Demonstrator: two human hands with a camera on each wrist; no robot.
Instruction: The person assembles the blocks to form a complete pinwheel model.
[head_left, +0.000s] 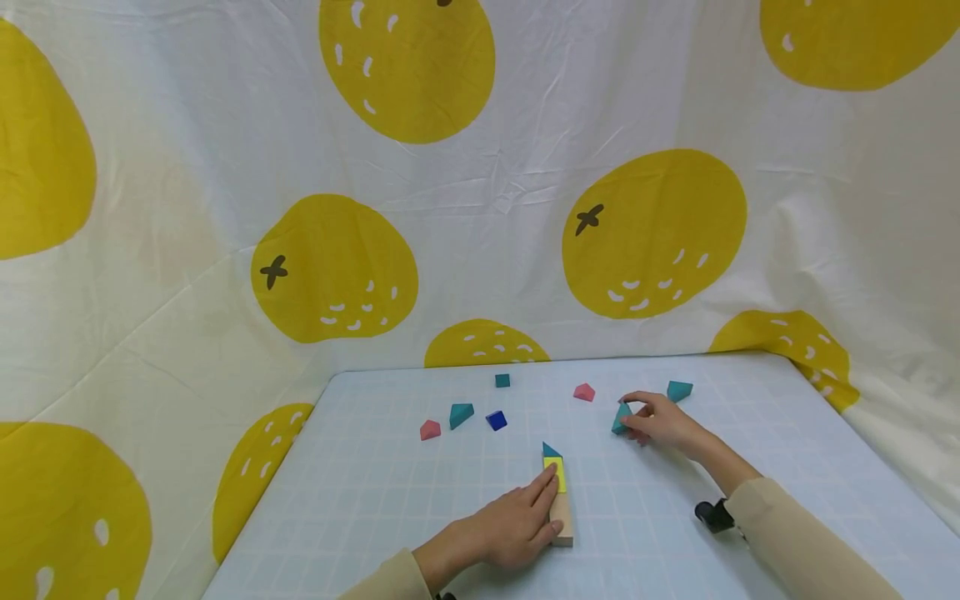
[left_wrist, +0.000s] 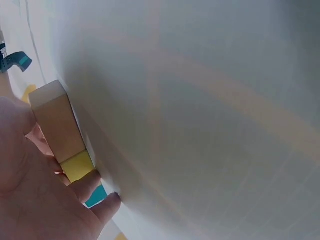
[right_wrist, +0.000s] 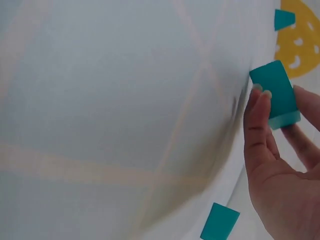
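Block row (head_left: 565, 505), long axis pointing forward; hands: left (head_left: 516, 528) spread, right (head_left: 663, 421) pinching teal block (head_left: 619, 421)

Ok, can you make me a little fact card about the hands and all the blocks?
Left hand: touches the yellow block and wooden block
Right hand: pinches a teal block
Lined up, near to far: wooden block, yellow block, teal triangle
Loose: two pink blocks, one dark blue block, three more teal blocks
Table: pale, faint grid lines
Backdrop: white, big yellow shapes
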